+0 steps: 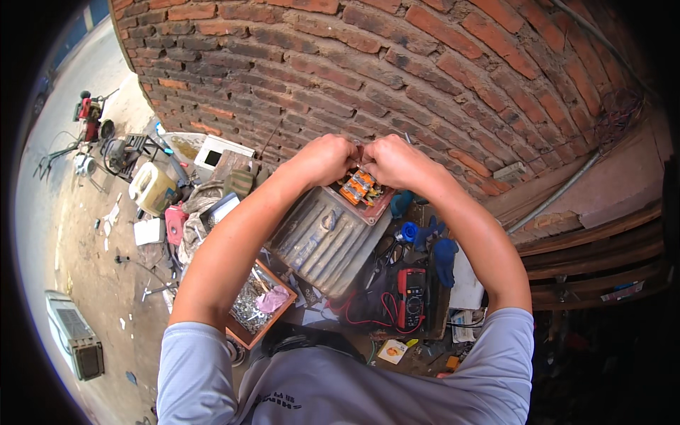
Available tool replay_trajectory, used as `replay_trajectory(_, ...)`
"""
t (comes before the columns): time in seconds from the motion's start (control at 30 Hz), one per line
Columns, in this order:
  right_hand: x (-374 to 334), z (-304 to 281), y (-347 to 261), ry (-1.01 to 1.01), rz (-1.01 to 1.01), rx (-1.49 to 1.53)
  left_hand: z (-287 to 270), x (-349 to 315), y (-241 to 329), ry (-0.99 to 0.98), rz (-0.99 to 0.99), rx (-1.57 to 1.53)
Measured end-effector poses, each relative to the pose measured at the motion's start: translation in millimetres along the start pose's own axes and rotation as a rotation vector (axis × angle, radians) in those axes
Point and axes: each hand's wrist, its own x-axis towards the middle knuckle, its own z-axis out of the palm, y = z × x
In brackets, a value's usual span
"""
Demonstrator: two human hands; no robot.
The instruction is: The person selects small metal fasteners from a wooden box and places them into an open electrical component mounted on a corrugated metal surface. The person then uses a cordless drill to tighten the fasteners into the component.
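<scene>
The orange terminal block [358, 187] is seen at the far end of a ribbed grey motor [322, 237], close to the brick wall [397, 64]. It is pinched by the curled left hand [324, 159] and right hand [394, 161]. A red multimeter [411, 296] is laid nearer, to the right.

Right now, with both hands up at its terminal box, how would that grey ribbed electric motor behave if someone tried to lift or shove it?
The electric motor is probably heavy for its size: its ribbed casing looks like cast metal. It seems stiff, not floppy. Its rounded body might roll if pushed sideways, though clutter such as the red multimeter hems it in.
</scene>
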Motion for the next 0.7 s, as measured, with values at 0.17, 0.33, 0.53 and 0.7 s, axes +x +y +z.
replay_trajectory(0.17,-1.9,-3.3,-2.2,-0.017,-0.012,-0.041,-2.6,-0.3,6.1,-0.009,-0.012,0.000)
replay_trajectory(0.33,-1.3,2.5,4.1,-0.008,-0.014,-0.024,0.9,0.6,0.8,0.010,0.008,-0.002)
replay_trajectory(0.53,-0.3,2.6,-0.6,-0.028,-0.031,-0.213,-3.0,-0.5,6.8,-0.017,-0.007,-0.008)
replay_trajectory(0.7,-7.5,-11.3,1.5,0.005,0.098,-0.072,-1.4,-1.5,0.4,0.005,0.020,-0.007)
